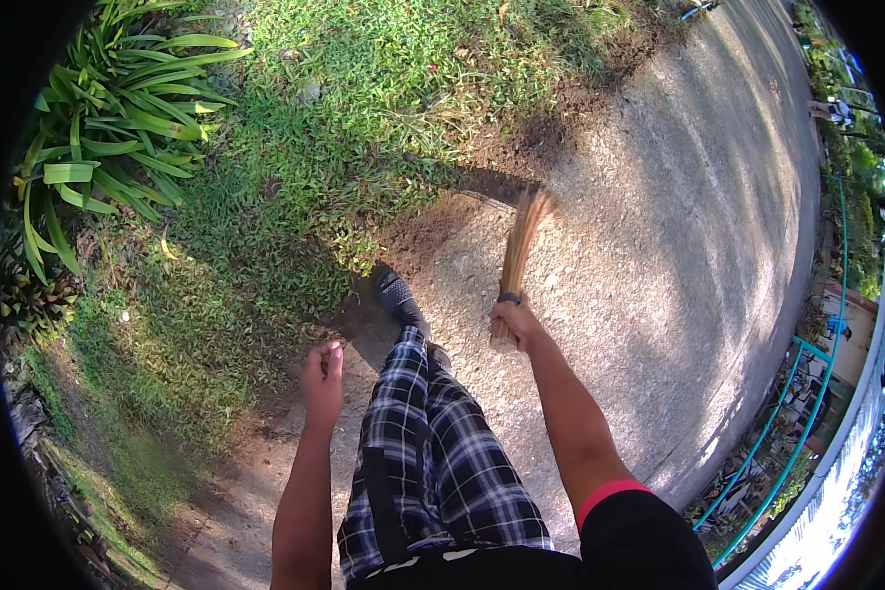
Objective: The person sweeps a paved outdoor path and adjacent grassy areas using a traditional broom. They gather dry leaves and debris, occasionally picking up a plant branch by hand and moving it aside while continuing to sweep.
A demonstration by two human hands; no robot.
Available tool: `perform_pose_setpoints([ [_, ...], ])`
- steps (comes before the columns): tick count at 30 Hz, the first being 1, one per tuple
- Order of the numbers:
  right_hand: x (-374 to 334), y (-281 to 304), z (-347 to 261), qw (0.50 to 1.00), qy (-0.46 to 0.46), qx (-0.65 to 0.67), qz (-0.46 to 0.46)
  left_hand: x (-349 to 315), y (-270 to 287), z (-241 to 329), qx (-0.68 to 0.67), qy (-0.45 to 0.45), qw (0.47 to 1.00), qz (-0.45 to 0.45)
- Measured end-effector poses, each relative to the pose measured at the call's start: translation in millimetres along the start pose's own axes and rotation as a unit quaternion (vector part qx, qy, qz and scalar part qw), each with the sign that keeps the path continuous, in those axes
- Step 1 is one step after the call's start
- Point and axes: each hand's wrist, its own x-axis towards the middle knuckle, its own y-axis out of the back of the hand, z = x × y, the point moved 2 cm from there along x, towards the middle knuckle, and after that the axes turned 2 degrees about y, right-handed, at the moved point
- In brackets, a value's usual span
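Right hand [517,323], just right of frame center, is wrapped around a stick broom [523,246] near its dark band; butt end sticks out below the fist. Broom runs up the frame, slightly tilted right, tips fanned and a bit blurred at the edge between dark loose soil [531,143] and concrete path [649,295]. Can't tell if tips touch ground. Left hand [322,376], left of center, is free: fingers loosely curled, nothing visible in it, nearest the grass [265,265]. Dark shoe [399,298] near center, beside the soil and grass edge; plaid trousers [433,442] below. Strap-leaved plant [118,128] upper left, teal railing [806,413] lower right.
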Motion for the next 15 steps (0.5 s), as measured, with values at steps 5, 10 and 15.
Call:
perform_pose_setpoints([
  [5,-47.5,3.4,20.2,0.961,0.065,-0.136,-0.232,21.1,2.1,43.2,-0.001,0.002,0.999,-0.055],
  [10,-57.9,111.7,-29.2,0.969,0.122,-0.088,-0.194,47.1,10.5,68.9,-0.024,-0.016,0.999,-0.043],
  [15,12.4,109.5,-158.3,0.997,0.032,0.062,0.015,64.1,17.7,65.5,0.001,0.005,0.999,-0.052],
])
